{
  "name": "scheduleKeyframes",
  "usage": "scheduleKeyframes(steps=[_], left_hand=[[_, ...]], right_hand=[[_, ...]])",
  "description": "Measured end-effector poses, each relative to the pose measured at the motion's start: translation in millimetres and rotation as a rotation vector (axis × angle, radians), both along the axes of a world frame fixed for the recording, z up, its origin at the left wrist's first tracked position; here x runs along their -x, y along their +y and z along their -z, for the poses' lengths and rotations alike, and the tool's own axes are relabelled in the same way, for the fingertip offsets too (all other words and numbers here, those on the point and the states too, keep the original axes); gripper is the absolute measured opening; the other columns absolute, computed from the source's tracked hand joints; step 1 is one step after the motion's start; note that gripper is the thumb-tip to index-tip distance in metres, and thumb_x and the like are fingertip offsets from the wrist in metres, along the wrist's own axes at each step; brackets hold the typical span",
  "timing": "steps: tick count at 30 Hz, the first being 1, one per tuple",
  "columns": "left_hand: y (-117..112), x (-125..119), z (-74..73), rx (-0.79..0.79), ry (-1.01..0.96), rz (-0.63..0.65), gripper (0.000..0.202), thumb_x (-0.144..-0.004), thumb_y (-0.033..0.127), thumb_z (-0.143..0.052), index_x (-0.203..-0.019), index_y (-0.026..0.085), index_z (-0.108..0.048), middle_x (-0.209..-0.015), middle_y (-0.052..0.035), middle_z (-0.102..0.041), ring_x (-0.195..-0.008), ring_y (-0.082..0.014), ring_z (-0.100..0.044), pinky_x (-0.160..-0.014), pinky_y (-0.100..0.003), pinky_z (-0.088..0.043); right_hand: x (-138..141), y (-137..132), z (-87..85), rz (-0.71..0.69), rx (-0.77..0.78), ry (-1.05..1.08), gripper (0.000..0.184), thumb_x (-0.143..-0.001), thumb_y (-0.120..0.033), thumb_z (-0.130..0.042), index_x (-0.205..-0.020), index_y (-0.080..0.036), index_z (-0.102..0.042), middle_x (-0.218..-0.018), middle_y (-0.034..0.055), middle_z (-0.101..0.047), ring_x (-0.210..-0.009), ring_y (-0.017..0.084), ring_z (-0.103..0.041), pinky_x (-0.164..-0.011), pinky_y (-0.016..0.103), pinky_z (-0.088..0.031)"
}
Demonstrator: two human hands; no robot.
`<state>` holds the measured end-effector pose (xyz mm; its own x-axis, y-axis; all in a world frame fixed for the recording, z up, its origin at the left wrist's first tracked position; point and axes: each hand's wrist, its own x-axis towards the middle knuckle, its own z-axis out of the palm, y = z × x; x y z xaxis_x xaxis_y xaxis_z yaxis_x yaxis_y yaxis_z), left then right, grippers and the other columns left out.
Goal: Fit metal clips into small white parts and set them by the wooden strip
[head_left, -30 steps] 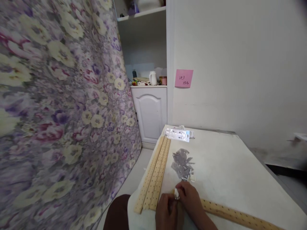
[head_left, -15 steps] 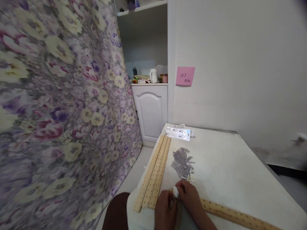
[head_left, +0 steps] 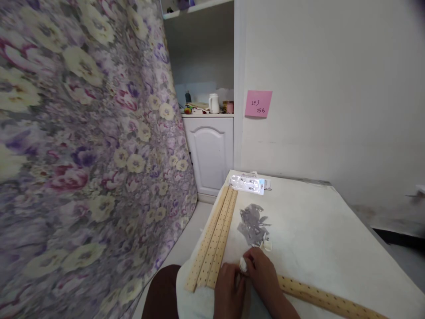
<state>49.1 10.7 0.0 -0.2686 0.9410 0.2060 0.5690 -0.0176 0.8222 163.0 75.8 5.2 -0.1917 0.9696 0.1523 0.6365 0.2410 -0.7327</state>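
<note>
My left hand point(head_left: 229, 288) is closed, fingers curled round the near end of a perforated wooden strip point(head_left: 318, 294), which runs off to the lower right behind my right hand. My right hand point(head_left: 262, 272) pinches a small white part point(head_left: 243, 265) at that end of the strip; its exact kind is too small to tell. Just beyond my fingers lie crumpled clear plastic bags point(head_left: 254, 223) with small metal pieces, and a small off-white piece point(head_left: 267, 245). Left of my hands, three more perforated wooden strips point(head_left: 217, 239) lie side by side.
A clear blister pack point(head_left: 247, 184) lies at the far end of the white-covered table point(head_left: 318, 230). A floral curtain point(head_left: 99, 155) hangs on the left. Behind stand a white cabinet point(head_left: 212, 155) and a wall with a pink note point(head_left: 258, 103). My knee point(head_left: 162, 292) is beside the table.
The white part has turned slightly between my right fingers. Both hands stay in nearly the same place; the view has shifted a little.
</note>
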Motion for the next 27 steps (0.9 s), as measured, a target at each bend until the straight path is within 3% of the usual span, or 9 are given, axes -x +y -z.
scheduleKeyframes(steps=[16,27], left_hand=[[1.1,1.4,6.8,-0.018,-0.022,0.011,0.014,-0.083,0.032,-0.054,-0.079,0.021,-0.062,-0.082,-0.0041,-0.061,-0.079,-0.0189,-0.057,-0.074,-0.03,-0.044],[-0.7,0.9,1.1,-0.029,-0.019,-0.006,0.017,-0.082,0.035,-0.055,-0.077,0.021,-0.062,-0.08,-0.004,-0.062,-0.078,-0.019,-0.058,-0.074,-0.03,-0.045]], right_hand=[[0.5,-4.3,-8.4,-0.006,0.084,-0.058,0.009,-0.075,-0.025,-0.05,-0.079,-0.024,-0.058,-0.084,0.0024,-0.064,-0.079,0.018,-0.06,-0.072,0.029,-0.041],[1.4,3.5,-9.2,-0.008,0.167,-0.081,0.005,-0.069,-0.024,-0.054,-0.072,-0.024,-0.058,-0.079,-0.0004,-0.065,-0.075,0.017,-0.058,-0.065,0.027,-0.036]])
